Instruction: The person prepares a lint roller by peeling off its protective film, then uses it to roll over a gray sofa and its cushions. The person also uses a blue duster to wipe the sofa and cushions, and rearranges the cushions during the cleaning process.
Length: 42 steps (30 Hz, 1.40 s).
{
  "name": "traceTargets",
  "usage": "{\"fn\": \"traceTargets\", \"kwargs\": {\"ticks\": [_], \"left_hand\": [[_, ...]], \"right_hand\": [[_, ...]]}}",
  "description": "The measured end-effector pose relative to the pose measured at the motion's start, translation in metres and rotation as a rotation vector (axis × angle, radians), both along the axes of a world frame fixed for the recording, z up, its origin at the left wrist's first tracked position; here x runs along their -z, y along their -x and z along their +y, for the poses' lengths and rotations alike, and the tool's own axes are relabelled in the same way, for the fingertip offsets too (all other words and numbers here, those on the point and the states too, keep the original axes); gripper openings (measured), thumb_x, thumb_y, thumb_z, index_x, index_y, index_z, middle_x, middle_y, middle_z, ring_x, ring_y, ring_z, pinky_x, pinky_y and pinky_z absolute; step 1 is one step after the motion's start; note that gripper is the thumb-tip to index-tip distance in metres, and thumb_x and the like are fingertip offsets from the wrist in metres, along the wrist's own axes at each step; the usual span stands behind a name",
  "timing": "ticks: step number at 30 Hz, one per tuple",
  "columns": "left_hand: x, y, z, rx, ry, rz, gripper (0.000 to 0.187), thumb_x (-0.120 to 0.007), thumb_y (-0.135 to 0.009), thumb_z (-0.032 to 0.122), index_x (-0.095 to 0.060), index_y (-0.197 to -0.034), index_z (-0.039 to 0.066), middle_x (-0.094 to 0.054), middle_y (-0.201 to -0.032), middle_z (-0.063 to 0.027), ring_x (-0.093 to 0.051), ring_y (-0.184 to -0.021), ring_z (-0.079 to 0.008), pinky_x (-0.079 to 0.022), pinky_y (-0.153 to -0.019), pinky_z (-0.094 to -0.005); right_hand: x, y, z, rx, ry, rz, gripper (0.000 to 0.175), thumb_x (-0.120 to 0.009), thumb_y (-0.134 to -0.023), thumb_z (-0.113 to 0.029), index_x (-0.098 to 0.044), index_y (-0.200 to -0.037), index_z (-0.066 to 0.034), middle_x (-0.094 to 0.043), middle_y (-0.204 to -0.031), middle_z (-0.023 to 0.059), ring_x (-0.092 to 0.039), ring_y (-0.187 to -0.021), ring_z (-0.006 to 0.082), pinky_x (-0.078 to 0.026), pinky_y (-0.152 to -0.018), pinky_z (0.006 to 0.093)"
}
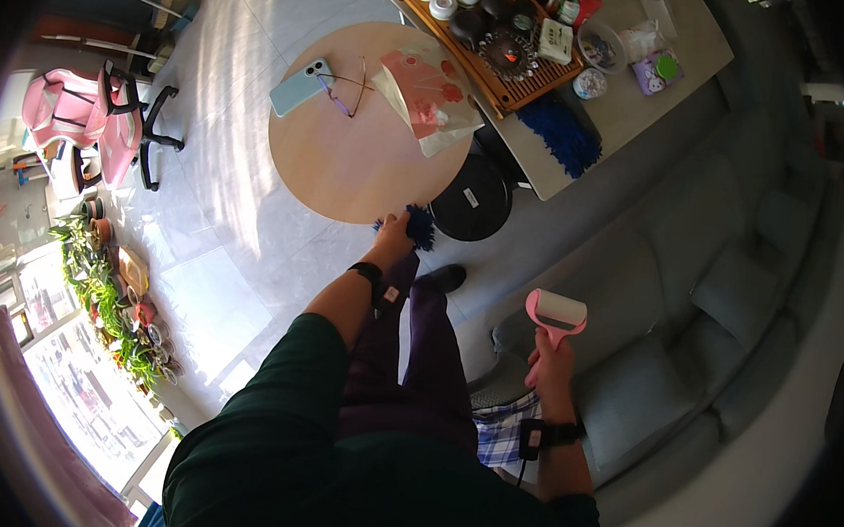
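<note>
My left hand (393,238) grips a blue shaggy cloth or mitt (419,227) at the near edge of the round wooden table (340,180). In my right hand (554,367) is a pink-handled lint roller (560,310) with a white roll, held up in front of the grey sofa. On the round table lie a light blue phone (299,89), a pair of glasses (352,101) and a plastic bag with a red flower print (431,96). A second blue shaggy piece (565,136) lies on the corner of the long table.
A black round stool (471,198) stands beside the round table. The long table (660,83) bears a wooden tea tray (506,100) with white cups. A grey sofa (644,397) runs along the right. Potted plants (115,312) and a pink chair (79,113) are at the left.
</note>
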<state>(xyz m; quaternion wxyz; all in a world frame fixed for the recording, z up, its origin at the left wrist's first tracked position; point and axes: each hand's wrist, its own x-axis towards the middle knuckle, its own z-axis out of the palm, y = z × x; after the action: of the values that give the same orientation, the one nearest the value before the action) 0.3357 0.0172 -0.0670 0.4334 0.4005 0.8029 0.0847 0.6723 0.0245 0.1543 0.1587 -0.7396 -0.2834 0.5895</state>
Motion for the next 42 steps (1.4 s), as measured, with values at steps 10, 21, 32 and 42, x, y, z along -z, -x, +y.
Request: {"fn": "traceTargets", "kwargs": {"ticks": [10, 21, 32, 42], "left_hand": [[-0.004, 0.12, 0.003, -0.172, -0.305, 0.008, 0.064, -0.074, -0.074, 0.031, -0.049, -0.126, 0.004, -0.046, -0.127, -0.0236, -0.046, -0.117, -0.0404, -0.04, -0.1, -0.0424], [0.019, 0.281, 0.036, -0.269, -0.534, 0.003, 0.031, -0.066, -0.082, 0.017, -0.06, -0.11, 0.005, -0.064, -0.1, -0.0133, -0.063, -0.088, -0.0244, -0.051, -0.077, -0.0351], [0.0, 0.205, -0.031, -0.3, -0.232, -0.177, 0.021, -0.07, -0.079, 0.02, -0.058, -0.076, 0.004, -0.063, -0.067, -0.0099, -0.063, -0.067, -0.0223, -0.048, -0.062, -0.0334], [-0.033, 0.142, -0.087, -0.42, -0.095, -0.253, 0.008, -0.065, -0.082, 0.009, -0.061, -0.083, 0.002, -0.065, -0.074, -0.0088, -0.064, -0.07, -0.0176, -0.051, -0.065, -0.029]], "right_hand": [[0.024, 0.118, 0.034, -0.06, -0.008, 0.204, 0.019, -0.061, -0.091, -0.023, -0.057, -0.09, -0.0045, -0.052, -0.063, 0.0008, -0.045, -0.046, 0.007, -0.032, -0.041, 0.022], [0.065, 0.229, 0.069, -0.294, -0.023, 0.259, 0.023, -0.058, -0.091, -0.023, -0.062, -0.091, -0.0004, -0.05, -0.063, 0.0001, -0.049, -0.055, 0.0092, -0.038, -0.052, 0.024], [0.109, 0.138, 0.155, 0.161, -0.364, -0.128, 0.017, -0.059, -0.09, -0.021, -0.055, -0.093, -0.0048, -0.05, -0.068, 0.0004, -0.047, -0.049, 0.0095, -0.039, -0.045, 0.0252], [0.203, 0.035, 0.352, 0.32, -0.539, -0.182, 0.029, -0.054, -0.093, -0.027, -0.054, -0.111, -0.0042, -0.051, -0.067, 0.0023, -0.048, -0.052, 0.011, -0.04, -0.046, 0.0268]]}}
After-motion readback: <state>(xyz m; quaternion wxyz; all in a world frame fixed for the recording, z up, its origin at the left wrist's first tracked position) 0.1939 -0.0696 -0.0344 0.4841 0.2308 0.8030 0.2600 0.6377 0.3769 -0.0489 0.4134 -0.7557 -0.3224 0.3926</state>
